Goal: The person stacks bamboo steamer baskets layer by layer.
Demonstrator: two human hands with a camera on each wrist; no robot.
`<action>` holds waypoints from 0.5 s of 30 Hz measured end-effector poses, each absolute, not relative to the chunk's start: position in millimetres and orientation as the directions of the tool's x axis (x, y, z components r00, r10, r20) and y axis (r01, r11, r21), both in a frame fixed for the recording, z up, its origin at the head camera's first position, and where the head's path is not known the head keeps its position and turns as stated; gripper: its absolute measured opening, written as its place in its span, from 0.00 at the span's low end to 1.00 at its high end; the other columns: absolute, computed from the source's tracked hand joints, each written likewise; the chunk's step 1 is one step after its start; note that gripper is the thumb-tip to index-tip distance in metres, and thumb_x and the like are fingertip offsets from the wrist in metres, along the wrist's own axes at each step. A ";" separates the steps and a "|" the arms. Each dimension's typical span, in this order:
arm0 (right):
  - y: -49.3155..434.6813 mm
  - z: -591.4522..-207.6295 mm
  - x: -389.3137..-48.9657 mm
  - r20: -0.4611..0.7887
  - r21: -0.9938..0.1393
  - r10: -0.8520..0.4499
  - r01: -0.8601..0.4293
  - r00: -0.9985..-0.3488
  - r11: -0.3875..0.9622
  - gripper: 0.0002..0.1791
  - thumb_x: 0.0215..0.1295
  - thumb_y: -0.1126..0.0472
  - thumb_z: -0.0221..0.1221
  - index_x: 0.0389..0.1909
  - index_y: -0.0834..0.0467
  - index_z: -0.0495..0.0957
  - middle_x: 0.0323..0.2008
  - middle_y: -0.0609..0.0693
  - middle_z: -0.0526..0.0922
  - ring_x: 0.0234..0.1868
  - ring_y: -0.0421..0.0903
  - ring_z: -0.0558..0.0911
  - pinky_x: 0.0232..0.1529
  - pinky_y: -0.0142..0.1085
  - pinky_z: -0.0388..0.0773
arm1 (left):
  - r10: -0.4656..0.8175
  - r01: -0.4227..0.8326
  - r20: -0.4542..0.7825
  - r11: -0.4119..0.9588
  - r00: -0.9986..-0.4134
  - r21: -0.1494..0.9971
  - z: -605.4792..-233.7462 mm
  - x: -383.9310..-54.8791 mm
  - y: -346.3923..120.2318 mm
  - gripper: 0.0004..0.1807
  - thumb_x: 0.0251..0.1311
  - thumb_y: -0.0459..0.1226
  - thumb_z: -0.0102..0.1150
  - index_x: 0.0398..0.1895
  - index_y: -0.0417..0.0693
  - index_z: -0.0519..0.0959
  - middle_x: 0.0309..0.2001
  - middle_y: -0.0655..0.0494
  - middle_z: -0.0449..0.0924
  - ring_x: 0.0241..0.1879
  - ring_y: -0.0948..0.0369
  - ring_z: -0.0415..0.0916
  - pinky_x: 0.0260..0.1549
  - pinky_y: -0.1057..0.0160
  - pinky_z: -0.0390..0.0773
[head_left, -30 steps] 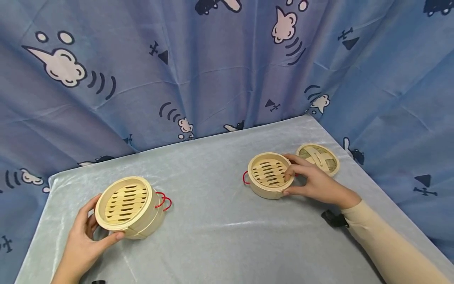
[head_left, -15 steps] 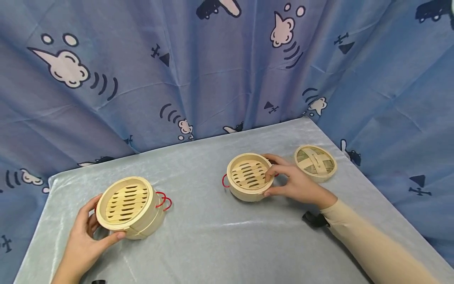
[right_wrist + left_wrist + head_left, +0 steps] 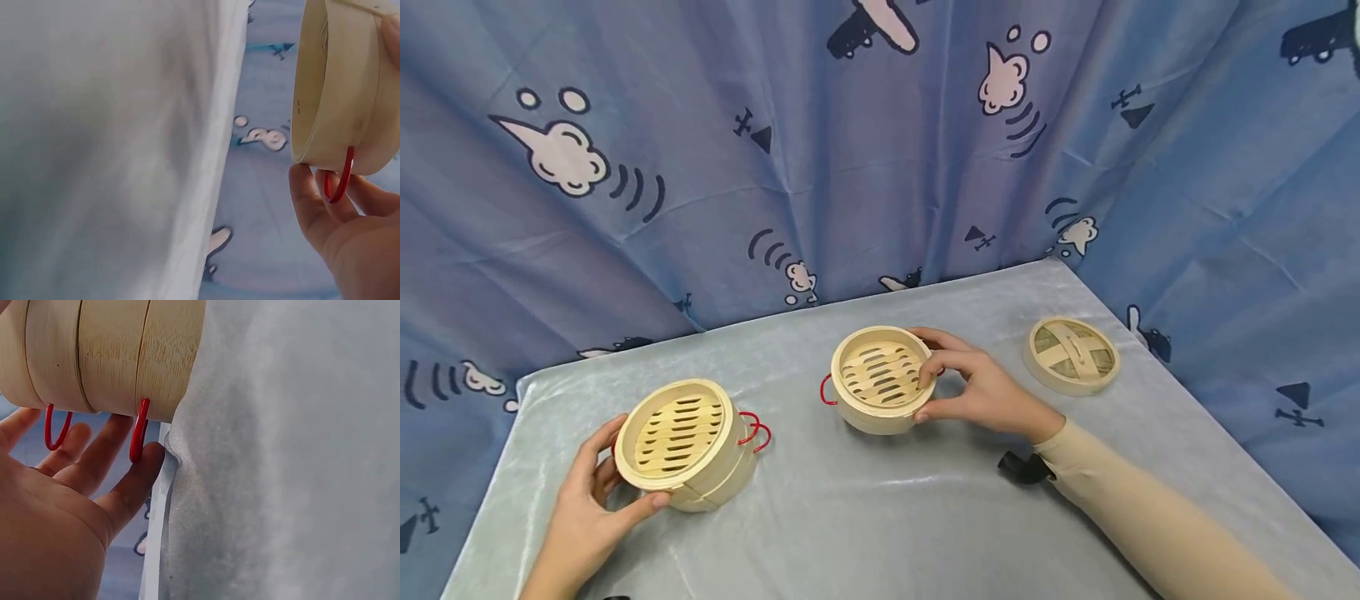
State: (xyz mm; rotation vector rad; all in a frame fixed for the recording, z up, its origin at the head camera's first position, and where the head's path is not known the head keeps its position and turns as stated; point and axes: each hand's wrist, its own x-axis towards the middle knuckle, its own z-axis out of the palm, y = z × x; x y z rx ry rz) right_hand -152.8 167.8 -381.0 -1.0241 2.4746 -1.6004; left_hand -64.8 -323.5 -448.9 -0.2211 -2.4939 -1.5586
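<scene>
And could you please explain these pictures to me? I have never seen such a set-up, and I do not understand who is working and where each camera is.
There is no machine: a person works with two bare hands. The wide picture comes from a camera worn on the head, looking forward and down; the two others come from cameras on the left and right wrists. Behind the grey-covered table hangs a patterned blue curtain. The left hand grips a stack of bamboo steamer baskets with red handles. The right hand holds a single basket, which seems lifted: the right wrist picture shows a gap between it and the table. A round woven lid lies farther right, untouched.
</scene>
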 end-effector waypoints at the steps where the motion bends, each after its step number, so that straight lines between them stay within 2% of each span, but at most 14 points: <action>1: 163.5 -379.5 -153.2 0.326 -0.821 -0.534 -0.514 -0.780 0.249 0.18 0.45 0.62 0.79 0.33 0.54 0.80 0.70 0.57 0.66 0.70 0.54 0.65 0.66 0.48 0.64 | 0.026 0.226 0.238 0.430 -0.971 0.874 -449.0 -64.3 -323.3 0.61 0.40 0.17 0.75 0.78 0.53 0.54 0.71 0.50 0.60 0.59 0.70 0.71 0.51 0.77 0.68; 7: 136.9 -368.4 -155.7 0.388 -0.814 -0.569 -0.559 -0.725 0.158 0.19 0.43 0.65 0.79 0.34 0.56 0.80 0.69 0.59 0.66 0.68 0.57 0.67 0.65 0.49 0.66 | 0.027 0.231 0.245 0.441 -0.969 0.867 -449.4 -61.5 -321.5 0.61 0.41 0.18 0.74 0.79 0.53 0.53 0.71 0.50 0.59 0.62 0.71 0.68 0.52 0.78 0.67; 15: 107.5 -361.5 -155.1 0.446 -0.804 -0.587 -0.591 -0.676 0.071 0.19 0.42 0.67 0.79 0.34 0.57 0.80 0.68 0.62 0.67 0.67 0.59 0.68 0.61 0.44 0.70 | 0.023 0.245 0.265 0.462 -0.964 0.853 -448.8 -62.8 -320.8 0.61 0.41 0.19 0.75 0.79 0.54 0.52 0.71 0.51 0.60 0.62 0.72 0.68 0.52 0.78 0.67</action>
